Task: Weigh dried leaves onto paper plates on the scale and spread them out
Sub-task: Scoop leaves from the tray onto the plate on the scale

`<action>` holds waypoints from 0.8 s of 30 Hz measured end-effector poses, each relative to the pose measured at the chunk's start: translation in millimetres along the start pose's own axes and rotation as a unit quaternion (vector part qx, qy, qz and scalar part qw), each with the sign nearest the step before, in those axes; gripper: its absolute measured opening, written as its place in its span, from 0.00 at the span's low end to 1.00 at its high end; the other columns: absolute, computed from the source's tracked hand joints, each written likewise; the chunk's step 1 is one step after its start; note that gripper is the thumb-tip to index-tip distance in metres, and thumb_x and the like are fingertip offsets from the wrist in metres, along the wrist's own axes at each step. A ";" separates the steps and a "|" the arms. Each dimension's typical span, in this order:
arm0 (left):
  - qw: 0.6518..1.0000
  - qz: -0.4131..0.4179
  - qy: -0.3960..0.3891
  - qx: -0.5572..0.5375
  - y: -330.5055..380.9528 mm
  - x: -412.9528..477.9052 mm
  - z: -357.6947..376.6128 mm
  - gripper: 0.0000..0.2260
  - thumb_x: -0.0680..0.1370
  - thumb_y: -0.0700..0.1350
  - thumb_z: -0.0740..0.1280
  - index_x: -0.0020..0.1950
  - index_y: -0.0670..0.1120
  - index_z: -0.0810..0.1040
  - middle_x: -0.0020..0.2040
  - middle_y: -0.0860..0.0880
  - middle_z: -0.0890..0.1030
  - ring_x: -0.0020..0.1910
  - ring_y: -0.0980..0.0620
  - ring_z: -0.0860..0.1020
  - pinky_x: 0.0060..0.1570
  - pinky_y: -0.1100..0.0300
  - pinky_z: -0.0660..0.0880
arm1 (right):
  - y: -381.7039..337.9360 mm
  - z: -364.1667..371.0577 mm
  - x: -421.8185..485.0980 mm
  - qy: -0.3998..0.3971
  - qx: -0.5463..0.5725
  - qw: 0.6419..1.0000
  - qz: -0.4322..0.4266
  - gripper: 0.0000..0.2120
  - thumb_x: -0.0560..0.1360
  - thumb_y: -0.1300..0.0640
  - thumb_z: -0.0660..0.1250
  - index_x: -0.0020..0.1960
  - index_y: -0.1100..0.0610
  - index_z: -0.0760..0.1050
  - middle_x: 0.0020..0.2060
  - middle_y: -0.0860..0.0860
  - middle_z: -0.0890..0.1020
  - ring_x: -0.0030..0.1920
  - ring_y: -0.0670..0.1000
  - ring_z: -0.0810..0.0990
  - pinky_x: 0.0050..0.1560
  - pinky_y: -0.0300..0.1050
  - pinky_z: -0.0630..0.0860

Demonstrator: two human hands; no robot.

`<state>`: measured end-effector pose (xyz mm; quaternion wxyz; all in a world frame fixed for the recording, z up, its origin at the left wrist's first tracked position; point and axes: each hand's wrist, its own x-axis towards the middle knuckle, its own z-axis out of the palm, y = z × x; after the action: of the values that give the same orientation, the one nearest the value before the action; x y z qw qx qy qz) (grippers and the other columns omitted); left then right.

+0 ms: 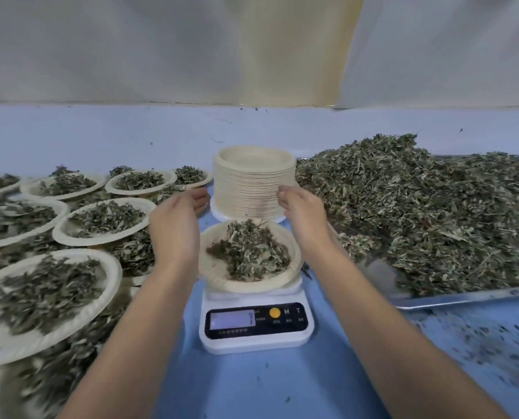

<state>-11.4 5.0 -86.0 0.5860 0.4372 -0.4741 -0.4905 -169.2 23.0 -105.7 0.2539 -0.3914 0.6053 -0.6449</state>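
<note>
A white digital scale [256, 322] carries a round beige paper plate [214, 269] holding a loose mound of grey-green dried leaves [249, 252]. At its 12 o'clock stands a tall stack of empty plates [252, 192]. A big leaf heap [418, 213] lies at 3 o'clock and filled plates [61, 232] at 9 o'clock.

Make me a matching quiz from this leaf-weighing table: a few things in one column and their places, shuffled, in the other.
Things:
1. stack of empty plates
2. heap of loose leaves
3. filled plates
4. scale

Places:
A. on the metal tray at the right
B. spread over the table at the left
C. under the plate of leaves, between the left hand and right hand
D. just beyond the scale

Pairs: 1-D, 2-A, 3-B, 4-C.
</note>
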 end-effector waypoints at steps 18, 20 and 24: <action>0.994 -0.077 0.020 0.072 -31.0 -4.2 -0.2 0.19 0.79 0.38 0.56 0.69 0.48 0.73 0.38 0.60 0.72 0.33 0.63 0.66 0.32 0.66 0.62 | 19.3 -8.0 1.4 0.010 0.080 0.995 0.064 0.12 0.76 0.66 0.60 0.54 0.57 0.78 0.53 0.53 0.81 0.57 0.51 0.79 0.64 0.46 0.72; 0.992 -0.102 0.019 0.066 -31.4 -3.6 0.5 0.18 0.79 0.38 0.57 0.68 0.47 0.73 0.39 0.57 0.73 0.32 0.61 0.64 0.32 0.63 0.61 | 18.6 -7.1 1.1 0.007 0.089 0.994 0.070 0.13 0.76 0.67 0.59 0.57 0.60 0.78 0.54 0.54 0.81 0.57 0.51 0.79 0.64 0.46 0.72; 0.991 -0.112 0.008 0.076 -28.1 -3.4 -1.9 0.20 0.79 0.34 0.55 0.69 0.45 0.71 0.59 0.49 0.76 0.39 0.59 0.71 0.39 0.62 0.63 | 13.4 -5.3 -0.5 0.001 0.114 0.991 0.070 0.13 0.76 0.68 0.59 0.57 0.61 0.77 0.55 0.56 0.81 0.57 0.52 0.79 0.63 0.44 0.73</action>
<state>-14.2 4.6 -114.2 0.4961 0.5346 -0.4536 -0.5122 -175.2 24.6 -118.7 0.3411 -0.3162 0.5538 -0.6906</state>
